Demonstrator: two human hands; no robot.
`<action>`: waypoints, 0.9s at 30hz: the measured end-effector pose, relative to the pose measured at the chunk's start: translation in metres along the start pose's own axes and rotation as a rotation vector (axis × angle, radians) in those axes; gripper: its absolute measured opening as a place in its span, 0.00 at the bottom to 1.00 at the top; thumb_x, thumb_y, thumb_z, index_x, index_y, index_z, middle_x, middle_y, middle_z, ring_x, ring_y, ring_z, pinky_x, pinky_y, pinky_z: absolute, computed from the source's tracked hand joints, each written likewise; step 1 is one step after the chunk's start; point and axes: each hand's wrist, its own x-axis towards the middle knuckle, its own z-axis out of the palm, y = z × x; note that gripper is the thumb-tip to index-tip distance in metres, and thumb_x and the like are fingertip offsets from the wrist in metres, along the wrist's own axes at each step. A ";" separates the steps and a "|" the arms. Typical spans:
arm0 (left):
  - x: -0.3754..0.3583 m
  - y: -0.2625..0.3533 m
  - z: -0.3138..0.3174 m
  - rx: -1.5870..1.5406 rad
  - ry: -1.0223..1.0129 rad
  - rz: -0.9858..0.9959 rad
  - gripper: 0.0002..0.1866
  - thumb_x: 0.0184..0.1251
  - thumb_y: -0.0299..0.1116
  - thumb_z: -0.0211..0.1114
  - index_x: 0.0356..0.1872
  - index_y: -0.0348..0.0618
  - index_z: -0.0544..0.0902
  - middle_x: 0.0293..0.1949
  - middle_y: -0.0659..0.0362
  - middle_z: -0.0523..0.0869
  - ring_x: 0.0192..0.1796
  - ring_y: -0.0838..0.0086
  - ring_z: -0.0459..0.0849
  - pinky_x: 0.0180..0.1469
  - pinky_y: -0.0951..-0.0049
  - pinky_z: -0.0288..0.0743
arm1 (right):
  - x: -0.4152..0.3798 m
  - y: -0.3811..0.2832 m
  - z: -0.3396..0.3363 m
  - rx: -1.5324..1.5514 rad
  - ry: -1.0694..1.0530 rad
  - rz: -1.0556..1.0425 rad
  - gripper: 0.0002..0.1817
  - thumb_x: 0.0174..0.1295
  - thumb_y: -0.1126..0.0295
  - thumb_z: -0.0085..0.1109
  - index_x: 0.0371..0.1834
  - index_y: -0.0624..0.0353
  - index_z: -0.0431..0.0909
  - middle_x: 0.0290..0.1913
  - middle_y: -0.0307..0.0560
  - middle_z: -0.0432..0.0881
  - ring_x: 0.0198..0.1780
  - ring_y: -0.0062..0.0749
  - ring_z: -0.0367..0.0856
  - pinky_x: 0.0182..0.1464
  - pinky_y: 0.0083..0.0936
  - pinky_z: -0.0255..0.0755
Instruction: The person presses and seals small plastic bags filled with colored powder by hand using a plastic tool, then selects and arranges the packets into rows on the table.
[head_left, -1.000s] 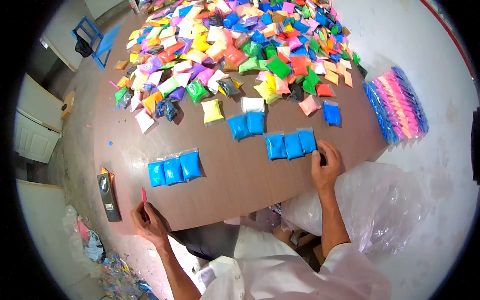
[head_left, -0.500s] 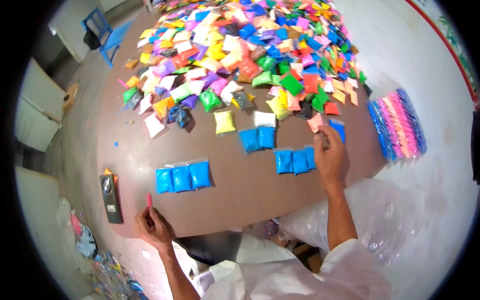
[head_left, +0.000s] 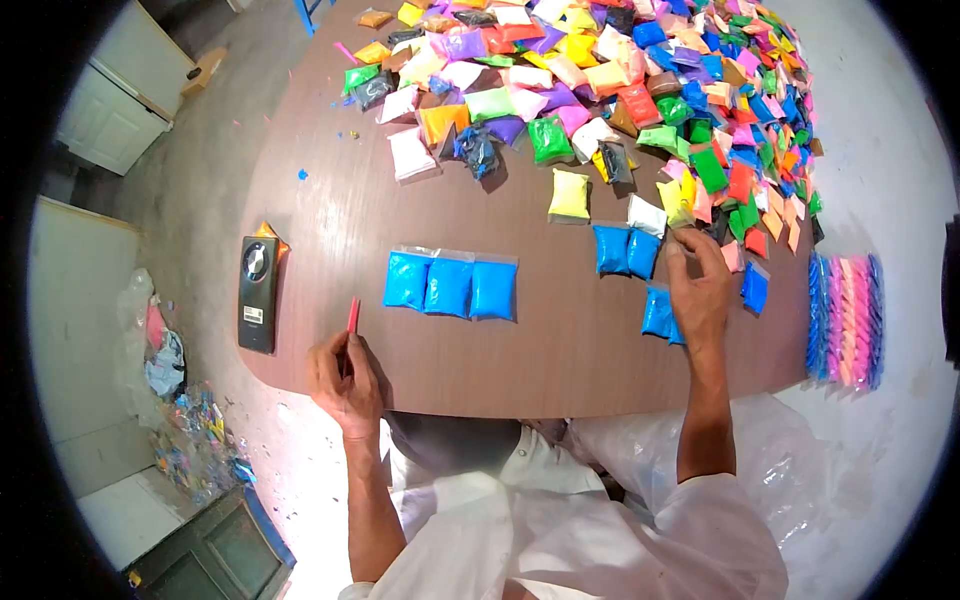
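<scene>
In my left hand [head_left: 345,385], closed near the front edge of the table, a slim pink-red stick [head_left: 354,315] points up and away from me. My right hand [head_left: 700,285] is over the right side, its fingers loosely bent and apart. Its fingertips are right beside a white packet [head_left: 647,215] and a joined pair of blue packets [head_left: 627,250]. Below the palm, more blue packets [head_left: 657,312] are partly hidden by the hand. Three joined blue packets [head_left: 449,287] lie between my hands. A peach packet [head_left: 732,257] and a single blue packet [head_left: 755,288] sit right of my right hand.
A big heap of colourful packets [head_left: 640,105] covers the far side of the brown table [head_left: 560,375]. A yellow packet [head_left: 570,195] lies before it. The dark phone [head_left: 257,295] is at left; a bundle of wrapped twisted strips [head_left: 846,320] is at right. Clear plastic [head_left: 770,450] hangs below.
The view has turned, shifting the table things rightward. My right hand has moved from beside the peach packet leftward to the white packet. The left hand still holds the stick.
</scene>
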 end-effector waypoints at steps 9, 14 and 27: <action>-0.004 -0.005 0.000 -0.048 -0.026 -0.071 0.03 0.76 0.22 0.69 0.46 0.34 0.87 0.39 0.56 0.86 0.35 0.75 0.81 0.38 0.74 0.76 | -0.024 -0.013 0.006 -0.090 -0.042 -0.164 0.12 0.60 0.71 0.74 0.46 0.58 0.88 0.50 0.46 0.89 0.49 0.45 0.86 0.55 0.42 0.76; -0.001 -0.001 0.000 -0.016 -0.011 -0.009 0.04 0.75 0.20 0.70 0.47 0.35 0.87 0.39 0.55 0.86 0.35 0.75 0.82 0.37 0.74 0.76 | -0.032 -0.006 0.005 -0.132 -0.082 -0.125 0.13 0.60 0.70 0.74 0.48 0.56 0.88 0.52 0.46 0.89 0.52 0.46 0.86 0.59 0.43 0.73; -0.004 -0.008 0.001 -0.014 0.015 -0.019 0.04 0.74 0.21 0.70 0.46 0.34 0.87 0.38 0.53 0.85 0.35 0.69 0.83 0.37 0.69 0.77 | -0.010 -0.024 0.004 -0.149 -0.057 -0.204 0.11 0.60 0.69 0.73 0.45 0.56 0.87 0.50 0.46 0.89 0.51 0.47 0.86 0.57 0.43 0.73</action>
